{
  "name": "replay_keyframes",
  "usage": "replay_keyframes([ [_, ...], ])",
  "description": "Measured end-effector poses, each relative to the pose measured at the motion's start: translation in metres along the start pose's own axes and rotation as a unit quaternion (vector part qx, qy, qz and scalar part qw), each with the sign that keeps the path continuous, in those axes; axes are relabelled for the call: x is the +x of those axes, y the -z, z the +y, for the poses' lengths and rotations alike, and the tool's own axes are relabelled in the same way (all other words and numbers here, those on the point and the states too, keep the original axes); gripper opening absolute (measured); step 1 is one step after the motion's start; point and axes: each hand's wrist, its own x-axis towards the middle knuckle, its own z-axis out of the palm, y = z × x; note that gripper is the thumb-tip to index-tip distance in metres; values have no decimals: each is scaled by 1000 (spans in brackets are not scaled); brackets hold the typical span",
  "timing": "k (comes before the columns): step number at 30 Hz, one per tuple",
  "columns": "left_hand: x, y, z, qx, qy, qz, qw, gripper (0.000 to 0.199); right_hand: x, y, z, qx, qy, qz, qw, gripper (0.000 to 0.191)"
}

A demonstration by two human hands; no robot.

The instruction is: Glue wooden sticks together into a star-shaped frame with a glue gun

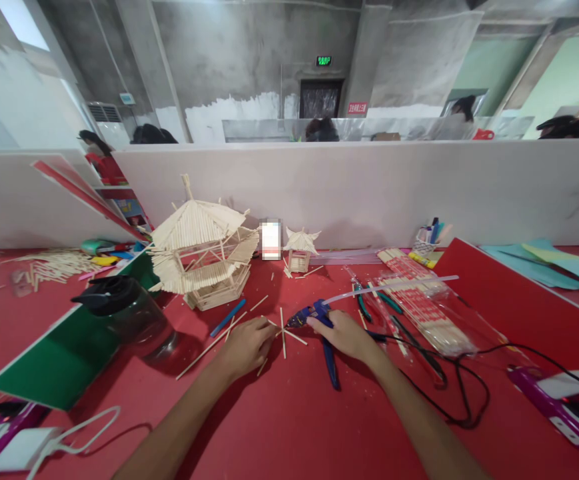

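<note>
In my right hand (345,335) is a blue hot glue gun (326,347), with a long clear glue stick (399,285) jutting from its back. Its nozzle points left at the middle of a star of thin wooden sticks (284,343) lying on the red table. My left hand (252,345) is closed at the star's left side, fingertips pinching one of its sticks. Loose sticks (202,357) lie just left of that hand, near a blue pen-like item (228,317). Behind stand a large pavilion model of sticks (196,233) and a small one (300,250).
A dark water bottle (134,317) and a green board (59,363) stand at left. On the right are bagged stick bundles (424,310), pliers (363,305), a black cable (462,383) and a purple power strip (554,407). A white partition (369,180) closes the back; people sit beyond it.
</note>
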Motion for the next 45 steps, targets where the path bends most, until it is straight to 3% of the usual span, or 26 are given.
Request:
replay_keyframes([
  [16,0,3,2,-21,-4,-1,1000,33,1,-2,2,-2,-7,-6,1000,46],
  [24,-1,-4,-11,-72,71,105,989,29,2,-2,4,-7,9,-4,1000,46],
  [32,-4,-5,-13,-92,57,46,993,27,1,-1,3,3,6,-7,1000,45],
  [45,-3,-6,-12,-79,34,48,995,27,2,-2,3,-3,0,-5,1000,45],
])
